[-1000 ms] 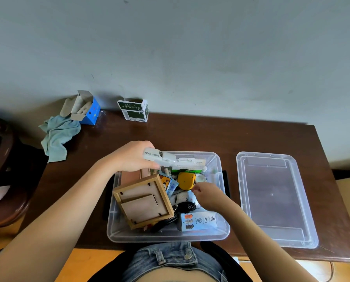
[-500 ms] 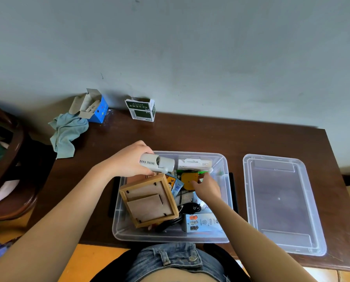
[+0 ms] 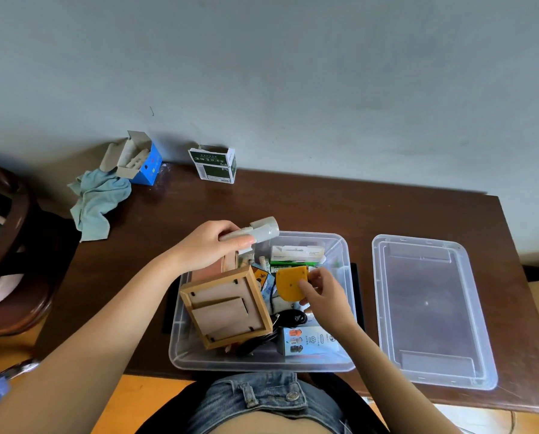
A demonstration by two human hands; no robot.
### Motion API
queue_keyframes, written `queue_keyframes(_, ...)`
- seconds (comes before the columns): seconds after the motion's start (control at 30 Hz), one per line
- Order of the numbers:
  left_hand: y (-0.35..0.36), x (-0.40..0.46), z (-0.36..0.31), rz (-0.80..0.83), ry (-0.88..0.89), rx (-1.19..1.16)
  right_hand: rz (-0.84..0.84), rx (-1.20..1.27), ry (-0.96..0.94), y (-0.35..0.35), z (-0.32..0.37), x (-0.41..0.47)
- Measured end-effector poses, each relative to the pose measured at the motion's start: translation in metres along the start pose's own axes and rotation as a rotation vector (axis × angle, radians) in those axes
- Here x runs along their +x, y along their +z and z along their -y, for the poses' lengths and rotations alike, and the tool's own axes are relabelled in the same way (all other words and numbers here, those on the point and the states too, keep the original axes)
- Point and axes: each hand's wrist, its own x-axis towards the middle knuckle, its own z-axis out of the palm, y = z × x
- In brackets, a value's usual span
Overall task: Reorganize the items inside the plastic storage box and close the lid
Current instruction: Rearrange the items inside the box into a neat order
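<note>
The clear plastic storage box (image 3: 344,252) stands open at the table's front edge. My left hand (image 3: 210,247) grips a white mini fan box (image 3: 263,234) above the box's far left corner. My right hand (image 3: 324,292) holds a yellow-orange object (image 3: 290,283) lifted over the box's middle. A wooden picture frame (image 3: 227,305) lies face down, tilted, in the left half. Also inside are a white carton (image 3: 297,252) at the back, a black cable (image 3: 290,317) and a pale blue carton (image 3: 312,339) at the front right. The clear lid (image 3: 427,308) lies upturned to the right.
An open blue box (image 3: 139,159) and a light green cloth (image 3: 97,200) sit at the table's far left corner. A green and white box (image 3: 215,166) stands by the wall. A dark wooden chair (image 3: 8,252) is on the left.
My right hand took hold of the yellow-orange object and lifted it. My left hand swung the mini fan box up toward the box's far left corner, uncovering the white carton.
</note>
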Motion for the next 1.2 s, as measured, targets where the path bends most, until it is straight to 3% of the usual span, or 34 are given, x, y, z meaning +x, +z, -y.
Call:
queue_keyframes(0.13, -0.002, -0.011, -0.012, 0.117, 0.042, -0.243, 0.364, 0.356, -0.097, -0.021, 0.01, -0.016)
queue_keyframes(0.2, -0.007, -0.017, -0.014, 0.211, 0.061, -0.23, 0.555, 0.319, -0.144, -0.026, 0.014, -0.02)
queue_keyframes(0.27, -0.009, -0.024, -0.015, 0.274, 0.077, -0.113, 0.606, 0.1, -0.238, -0.019, 0.017, -0.023)
queue_keyframes(0.4, -0.019, -0.043, -0.015, 0.332, 0.107, 0.001, 0.498, -0.398, -0.453, 0.01, 0.015, -0.029)
queue_keyframes(0.5, -0.028, -0.058, -0.012, 0.429, 0.046, 0.112, 0.486, -0.41, -0.46, 0.019, 0.018, -0.029)
queue_keyframes(0.67, -0.009, -0.064, -0.005, 0.625, -0.135, 0.371, 0.518, -0.229, -0.366, 0.011, 0.014, -0.026)
queue_keyframes(0.8, 0.006, -0.067, -0.004, 0.554, -0.203, 0.549, 0.539, -0.193, -0.275, 0.003, 0.005, -0.02)
queue_keyframes(0.93, 0.026, -0.077, -0.009, 0.371, -0.095, 0.978, 0.486, -0.297, -0.218, -0.001, 0.001, -0.014)
queue_keyframes(1.13, 0.043, -0.082, -0.007, 0.282, -0.137, 1.164, 0.062, -0.485, -0.168, -0.002, 0.003, 0.007)
queue_keyframes(1.2, 0.042, -0.08, -0.007, 0.279, -0.149, 1.14, 0.025, -0.624, -0.133, 0.0, 0.005, 0.017)
